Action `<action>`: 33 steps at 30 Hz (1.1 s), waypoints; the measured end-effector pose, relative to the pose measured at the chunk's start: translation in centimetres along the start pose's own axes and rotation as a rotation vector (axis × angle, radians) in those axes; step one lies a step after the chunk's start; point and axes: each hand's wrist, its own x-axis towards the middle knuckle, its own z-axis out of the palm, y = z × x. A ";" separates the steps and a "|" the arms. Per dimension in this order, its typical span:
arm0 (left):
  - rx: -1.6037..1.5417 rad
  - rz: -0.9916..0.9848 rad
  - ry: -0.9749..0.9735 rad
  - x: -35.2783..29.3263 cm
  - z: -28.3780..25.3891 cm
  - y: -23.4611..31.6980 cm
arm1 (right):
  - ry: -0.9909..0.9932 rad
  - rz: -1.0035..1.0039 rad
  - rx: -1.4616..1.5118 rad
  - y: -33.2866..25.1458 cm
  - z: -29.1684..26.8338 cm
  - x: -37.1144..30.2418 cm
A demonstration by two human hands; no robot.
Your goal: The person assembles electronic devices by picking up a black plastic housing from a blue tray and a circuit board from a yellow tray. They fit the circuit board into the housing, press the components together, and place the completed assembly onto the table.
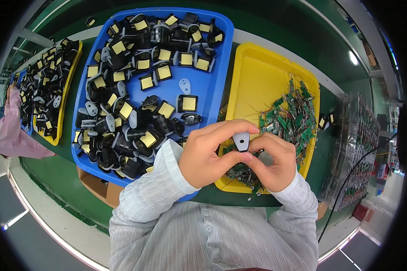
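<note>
Between both hands, over the near part of the yellow tray [246, 77], is a small black part with a grey drop-shaped plate [242, 141] that has a dark hole. My left hand [210, 151] pinches it from the left, thumb below and forefinger across the top. The fingers of my right hand [276, 158] press on its right side, with the thumb near my left thumb. Its underside is hidden by the fingers. Many small green circuit boards [291, 115] with thin wires lie heaped in the yellow tray beyond and beneath my hands.
To the left, a blue tray [217, 101] holds many black housings [160, 34] with yellow pads and grey plates. Farther left, another yellow tray [74, 72] holds similar parts beside a person in a pink sleeve [13, 131]. Stacked clear plastic trays [355, 149] with boards stand right; a black cable [348, 180] hangs there.
</note>
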 end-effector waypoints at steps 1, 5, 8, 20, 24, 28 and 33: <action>0.005 0.016 0.018 -0.1 -0.1 0.0 | -0.027 0.004 -0.050 -0.3 -0.2 0.2; 0.353 0.137 0.075 0.4 -0.9 -0.2 | -0.087 -0.041 -0.203 -0.5 -2.1 2.5; 0.956 0.032 0.295 0.5 -2.5 -0.1 | 0.050 0.028 -0.452 2.1 -4.2 6.7; 1.353 -0.210 0.294 0.1 -3.9 -1.9 | 0.216 0.809 -0.735 16.0 -8.8 20.2; 1.221 0.062 0.457 0.6 -3.8 -1.2 | 0.025 0.587 -0.744 13.9 -10.1 17.3; 1.075 0.157 0.455 0.5 -3.0 -0.7 | -0.119 -0.038 -0.794 10.0 -9.9 9.5; 1.006 0.173 0.446 0.2 -2.1 -0.2 | -0.111 0.083 -0.883 5.6 -6.1 2.3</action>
